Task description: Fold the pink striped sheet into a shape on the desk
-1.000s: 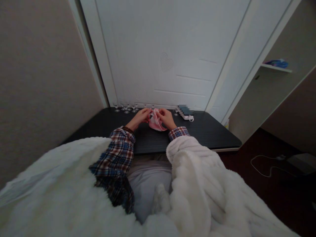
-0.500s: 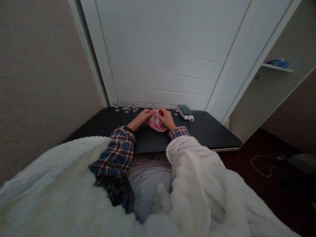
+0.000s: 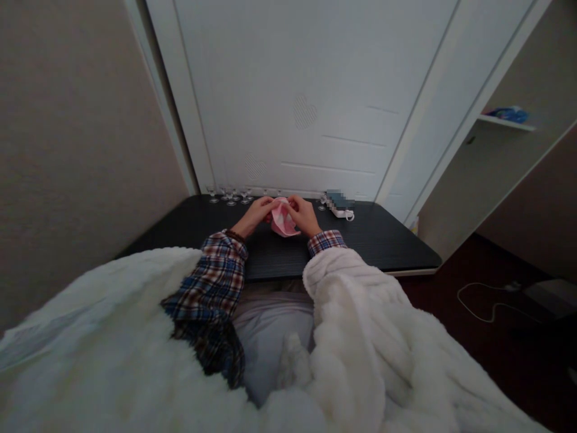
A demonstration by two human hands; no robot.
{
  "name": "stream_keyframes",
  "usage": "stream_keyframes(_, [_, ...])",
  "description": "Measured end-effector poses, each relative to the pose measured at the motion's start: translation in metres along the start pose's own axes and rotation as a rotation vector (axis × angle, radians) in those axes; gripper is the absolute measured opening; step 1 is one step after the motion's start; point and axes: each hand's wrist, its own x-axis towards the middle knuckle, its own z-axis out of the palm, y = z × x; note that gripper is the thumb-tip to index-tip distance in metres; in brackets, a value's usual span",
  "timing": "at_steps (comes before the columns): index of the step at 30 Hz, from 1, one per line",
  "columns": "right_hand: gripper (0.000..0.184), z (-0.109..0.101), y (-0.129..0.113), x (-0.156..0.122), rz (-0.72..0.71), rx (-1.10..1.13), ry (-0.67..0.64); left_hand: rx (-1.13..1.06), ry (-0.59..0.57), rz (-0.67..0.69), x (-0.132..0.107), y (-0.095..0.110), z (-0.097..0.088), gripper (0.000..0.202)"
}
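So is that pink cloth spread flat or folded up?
Folded up: the pink cloth is bunched in creases, pinched between the left hand and right hand.

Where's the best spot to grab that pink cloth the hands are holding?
Probably the loose lower end of the pink cloth, coming from the near side. The left hand and right hand pinch its top edge from either side, so only the bottom looks free, low over the black table.

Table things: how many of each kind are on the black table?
Pink cloth, pinched between left hand and right hand: 1
White gadget: 1
Small clear glasses: at least 6, too tiny to count for sure
Total: at least 8
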Motion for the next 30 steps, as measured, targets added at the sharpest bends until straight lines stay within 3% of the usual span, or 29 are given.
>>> stream_keyframes(6, [0.03,0.001,-0.001,0.001,-0.023,0.074,-0.002,-0.125,0.091,0.02,0.005,-0.004,-0.003,0.036])
stream_keyframes(12, [0.036,0.0,-0.009,-0.001,-0.002,0.236,-0.022,-0.261,0.104,-0.042,0.011,-0.009,-0.005,0.031])
stream_keyframes(16, [0.025,0.002,-0.009,0.002,0.113,0.446,-0.061,-0.282,0.143,-0.037,0.012,-0.01,-0.005,0.025])
stream_keyframes(21, [0.023,0.003,-0.008,0.006,0.338,0.595,-0.108,-0.289,0.118,0.011,0.01,-0.006,-0.003,0.031])
stream_keyframes(25, [0.026,0.001,-0.01,0.005,0.4,0.644,-0.143,-0.282,0.1,0.053,0.009,-0.003,-0.001,0.034])
stream_keyframes(30, [0.027,0.001,-0.01,0.003,0.468,0.713,-0.292,-0.208,0.08,0.12,0.011,-0.005,-0.002,0.04])
